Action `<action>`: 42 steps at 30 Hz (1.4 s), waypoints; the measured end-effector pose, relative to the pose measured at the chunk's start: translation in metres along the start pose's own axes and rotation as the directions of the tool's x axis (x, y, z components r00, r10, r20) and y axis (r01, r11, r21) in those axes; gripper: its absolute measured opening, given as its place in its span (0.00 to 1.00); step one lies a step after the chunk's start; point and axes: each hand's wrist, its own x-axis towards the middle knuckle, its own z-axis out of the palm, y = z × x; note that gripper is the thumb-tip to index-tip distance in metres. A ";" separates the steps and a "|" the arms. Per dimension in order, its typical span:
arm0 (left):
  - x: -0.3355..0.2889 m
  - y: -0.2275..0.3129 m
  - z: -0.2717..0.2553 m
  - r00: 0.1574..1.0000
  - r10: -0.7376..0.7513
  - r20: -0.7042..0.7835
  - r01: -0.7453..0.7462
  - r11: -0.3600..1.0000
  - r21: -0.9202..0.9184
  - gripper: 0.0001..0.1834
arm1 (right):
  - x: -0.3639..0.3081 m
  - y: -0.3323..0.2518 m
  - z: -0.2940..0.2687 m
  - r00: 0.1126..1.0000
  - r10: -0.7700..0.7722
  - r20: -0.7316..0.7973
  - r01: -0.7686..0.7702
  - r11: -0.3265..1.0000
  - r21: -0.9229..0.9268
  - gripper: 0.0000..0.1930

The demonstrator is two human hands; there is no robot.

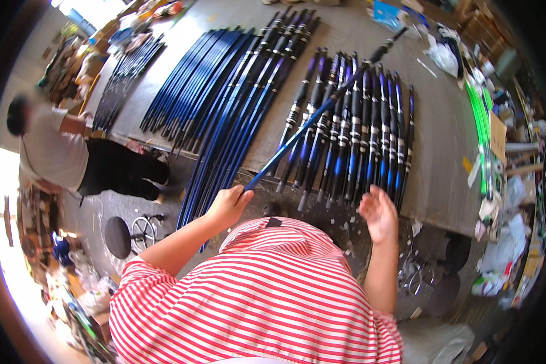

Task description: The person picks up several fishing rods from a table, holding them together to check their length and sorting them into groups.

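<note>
Gripping the near end of a long blue rod (312, 115), the left hand (227, 206) is closed in a fist around it just above the table's near edge. From that fist the rod slants up and to the right, crossing over a row of shorter rod sections (352, 130) in blue, purple and black with pale bands, which lie side by side on the grey table (437, 139); its dark far tip ends near the clutter at the back of the table. The right hand (379, 212) is open and holds nothing, palm turned inward with fingers loosely spread, hovering just in front of the near ends of those sections, apart from the held rod. Left of the rod lies a broad fan of long blue rods (224, 103), and farther left a smaller bundle of dark ones (124, 76). Green rods (484, 130) lie along the right end of the table. A second person (60, 155) in a pale top bends at the table's left end, and a round black stool (117, 236) stands on the floor below.
</note>
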 end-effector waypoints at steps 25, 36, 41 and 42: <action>0.085 -0.128 -0.009 0.728 0.031 -0.685 0.361 0.831 0.422 0.05 | -0.084 0.031 -0.130 0.938 0.137 -0.319 -0.091 0.984 0.154 0.12; 0.148 -0.213 -0.059 0.932 -0.108 -0.347 0.250 0.883 0.397 0.08 | -0.076 0.049 -0.035 0.914 0.082 -0.397 -0.055 0.996 0.077 0.10; 0.137 -0.208 -0.071 0.957 -0.209 -0.203 0.098 0.887 -0.451 0.16 | -0.073 0.062 0.003 0.911 0.057 -0.409 -0.065 0.998 -0.007 0.10; 0.132 -0.193 -0.064 0.963 -0.157 -0.220 0.003 0.819 -0.574 0.16 | -0.070 0.062 0.015 0.913 0.019 -0.406 -0.054 0.996 -0.075 0.10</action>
